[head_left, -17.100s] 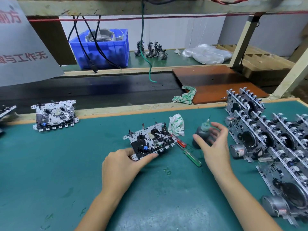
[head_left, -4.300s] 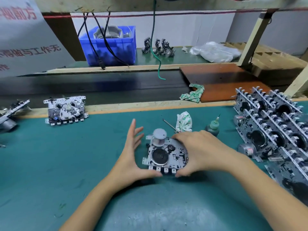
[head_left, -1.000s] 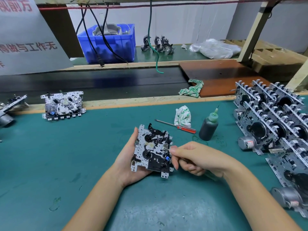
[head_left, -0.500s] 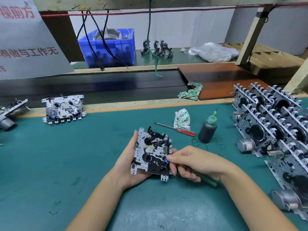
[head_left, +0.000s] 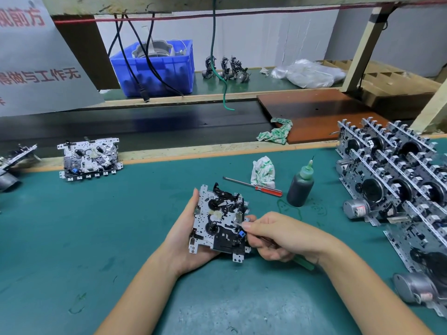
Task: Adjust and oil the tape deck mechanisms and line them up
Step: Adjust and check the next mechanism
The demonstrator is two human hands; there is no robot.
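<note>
A: In the head view, where is the tape deck mechanism?

B: The left hand holds it from behind above the bench, long axis pointing away.

A: And the right hand?

B: It pinches a green-handled screwdriver, with the tip touching the right edge of the mechanism.

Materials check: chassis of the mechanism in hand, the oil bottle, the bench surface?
Tape deck mechanism chassis: looks like stamped sheet metal, bright silvery finish with punched holes and tabs; the black parts on it are probably plastic.
Oil bottle: likely soft plastic, dark body, translucent green tapered nozzle.
Bench mat: teal, matte, scuffed; probably rubber or vinyl, cannot tell which.
</note>
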